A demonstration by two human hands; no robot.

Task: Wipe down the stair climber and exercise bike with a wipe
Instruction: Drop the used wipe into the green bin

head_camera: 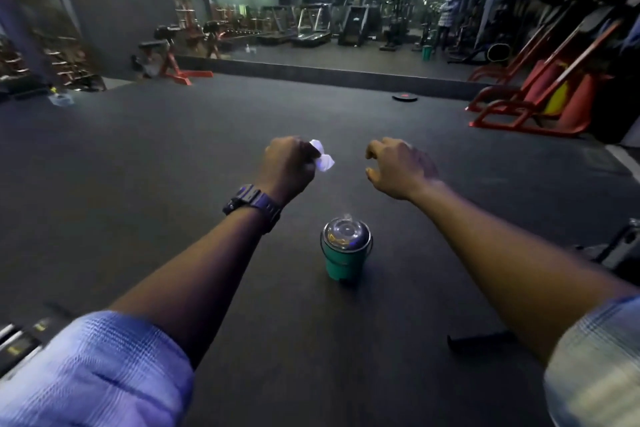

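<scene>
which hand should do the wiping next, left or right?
Left. The left hand already grips the white wipe. The right hand holds nothing, fingers loosely curled. The green tub stands on the floor between the forearms.

Tub (346,250) on floor (173,156) between forearms, plate (404,98) beyond, benches (533,104) far right
</scene>
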